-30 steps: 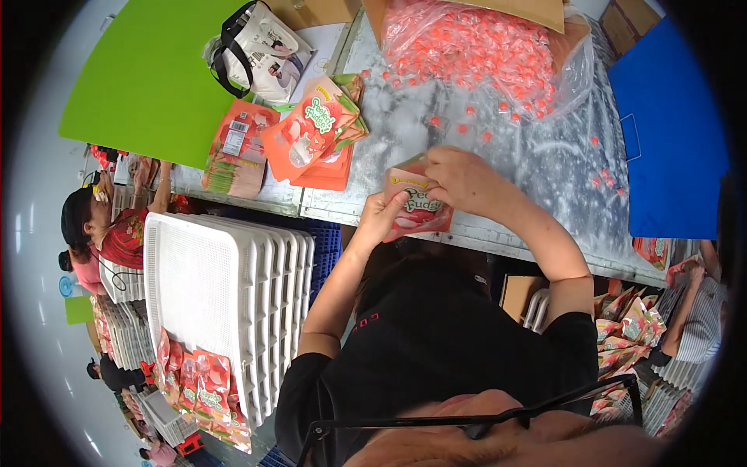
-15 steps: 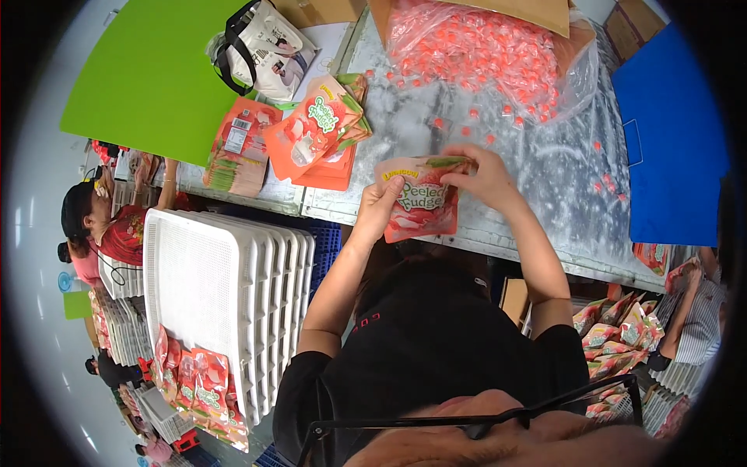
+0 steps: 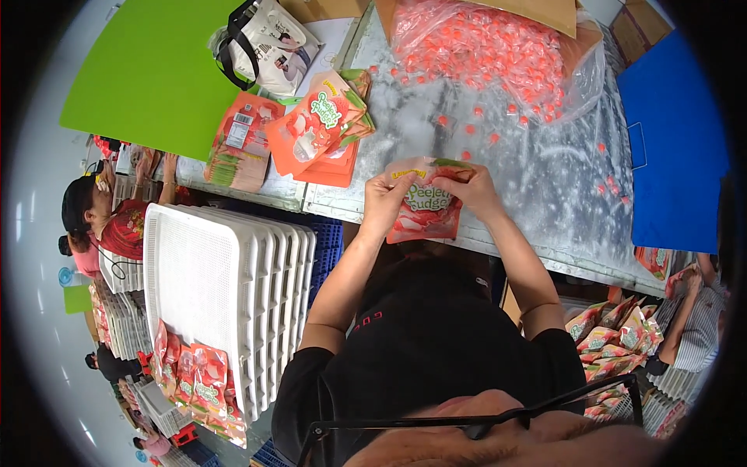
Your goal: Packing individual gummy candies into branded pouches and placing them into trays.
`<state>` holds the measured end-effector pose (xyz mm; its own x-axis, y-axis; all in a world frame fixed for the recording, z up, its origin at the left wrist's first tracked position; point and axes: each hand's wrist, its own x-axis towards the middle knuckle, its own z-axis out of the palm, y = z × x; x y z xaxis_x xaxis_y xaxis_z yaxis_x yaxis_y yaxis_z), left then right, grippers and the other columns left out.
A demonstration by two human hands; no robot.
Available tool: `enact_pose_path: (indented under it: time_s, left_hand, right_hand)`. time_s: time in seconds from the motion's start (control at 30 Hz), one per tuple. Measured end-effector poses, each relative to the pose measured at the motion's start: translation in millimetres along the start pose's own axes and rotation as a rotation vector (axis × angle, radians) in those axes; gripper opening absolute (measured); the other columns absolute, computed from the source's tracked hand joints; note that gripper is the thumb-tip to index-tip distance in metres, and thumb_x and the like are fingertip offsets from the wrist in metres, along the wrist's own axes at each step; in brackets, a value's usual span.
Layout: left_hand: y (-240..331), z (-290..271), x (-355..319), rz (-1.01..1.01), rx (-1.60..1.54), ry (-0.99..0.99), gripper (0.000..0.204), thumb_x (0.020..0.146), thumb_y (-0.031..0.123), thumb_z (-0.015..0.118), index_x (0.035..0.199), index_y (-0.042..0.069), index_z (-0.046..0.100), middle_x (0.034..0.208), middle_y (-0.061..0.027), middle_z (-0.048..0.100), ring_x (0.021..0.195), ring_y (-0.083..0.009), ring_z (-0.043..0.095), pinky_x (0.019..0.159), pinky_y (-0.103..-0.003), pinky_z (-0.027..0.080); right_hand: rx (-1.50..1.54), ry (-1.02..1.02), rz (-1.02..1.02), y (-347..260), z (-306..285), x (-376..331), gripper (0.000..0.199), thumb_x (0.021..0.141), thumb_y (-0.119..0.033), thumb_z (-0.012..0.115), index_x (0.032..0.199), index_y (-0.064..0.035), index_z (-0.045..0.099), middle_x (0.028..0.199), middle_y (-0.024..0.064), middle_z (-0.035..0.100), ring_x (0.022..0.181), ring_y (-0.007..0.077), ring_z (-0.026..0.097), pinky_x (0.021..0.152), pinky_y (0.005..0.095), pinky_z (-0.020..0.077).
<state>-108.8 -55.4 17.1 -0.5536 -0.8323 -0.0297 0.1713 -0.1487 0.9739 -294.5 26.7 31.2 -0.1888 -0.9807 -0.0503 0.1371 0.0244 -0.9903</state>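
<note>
Between my two hands a red candy pouch (image 3: 426,219) is held upright at the table's near edge, its printed front facing me. My left hand (image 3: 386,201) pinches the upper left of the pouch, thumb on the front. On the upper right, my right hand (image 3: 471,191) grips it the same way, with the thumb on the front. Both thumbs lie close together just below the top edge. Whether the pouch's mouth is parted cannot be made out. Left of my hands lies a stack of flat red pouches (image 3: 299,144), with another pile of pouches (image 3: 243,138) beside it, back side up.
A carton lined with clear plastic (image 3: 585,74) holds many wrapped red candies (image 3: 482,47); several lie loose on the metal table (image 3: 405,128). Green (image 3: 148,78) and blue panels (image 3: 673,140) flank the table. Stacked white trays (image 3: 194,257) stand left, near a co-worker (image 3: 109,214).
My left hand has moved up to the pouch's top edge. My right hand has shifted down and left, its thumb now on the front, closer to the left thumb.
</note>
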Motion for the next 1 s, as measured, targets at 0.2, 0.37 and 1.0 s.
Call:
enact_pose_path:
  time_s: [0.2,0.37,1.0]
  left_hand:
    - [6,2,-2,-0.118,-0.109,-0.03,0.013,0.093,0.004,0.067,0.103,-0.004,0.071,0.098,-0.0116,0.074,0.088,-0.0146,0.069,0.079,-0.029,0.056]
    - [4,-10,-4,-0.074,-0.113,0.001,0.015,0.093,0.002,0.067,0.106,-0.003,0.071,0.1,-0.0122,0.073,0.089,-0.0163,0.069,0.082,-0.031,0.057]
    - [12,-21,0,-0.089,-0.098,0.008,0.019,0.096,0.008,0.064,0.108,-0.005,0.071,0.1,-0.0109,0.074,0.091,-0.0142,0.069,0.084,-0.029,0.056]
  right_hand:
    - [0.108,0.036,0.008,21,0,2,0.019,0.088,-0.007,0.074,0.104,0.0033,0.073,0.092,0.005,0.075,0.084,0.0089,0.067,0.078,0.025,0.0539]
    - [0.115,0.023,0.067,22,3,7,0.018,0.089,-0.004,0.071,0.105,0.0024,0.073,0.096,0.0068,0.075,0.084,0.0091,0.066,0.079,0.0247,0.0528]
    - [0.273,-0.039,-0.007,24,20,22,0.021,0.086,-0.004,0.073,0.106,0.0028,0.074,0.096,0.0073,0.075,0.083,0.0096,0.068,0.077,0.0248,0.0538]
